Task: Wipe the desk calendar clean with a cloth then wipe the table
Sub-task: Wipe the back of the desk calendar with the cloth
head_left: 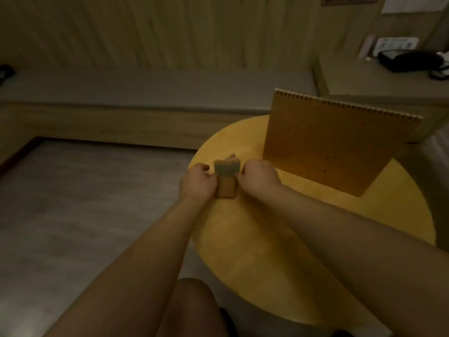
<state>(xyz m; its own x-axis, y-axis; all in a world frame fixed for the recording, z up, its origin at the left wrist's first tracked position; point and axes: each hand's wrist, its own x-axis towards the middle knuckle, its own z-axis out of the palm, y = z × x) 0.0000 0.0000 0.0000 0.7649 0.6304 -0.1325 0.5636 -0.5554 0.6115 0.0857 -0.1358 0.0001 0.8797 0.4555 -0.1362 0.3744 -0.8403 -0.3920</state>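
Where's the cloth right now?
In the head view, the folded cloth is held between both hands, left hand and right hand, at the round table's far-left edge, just left of the standing calendar.

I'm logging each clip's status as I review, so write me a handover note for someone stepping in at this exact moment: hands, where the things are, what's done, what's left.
Left hand: fingers curled on the left edge of the folded cloth.
Right hand: pinching the cloth's right edge; both hold it over the near-left edge of the round table.
Desk calendar: standing upright on the table's far right side, plain back toward the camera, dark specks visible on it, untouched by either hand.
Done: cloth is in hand and looks folded.
Left: wipe the calendar, then wipe the table.
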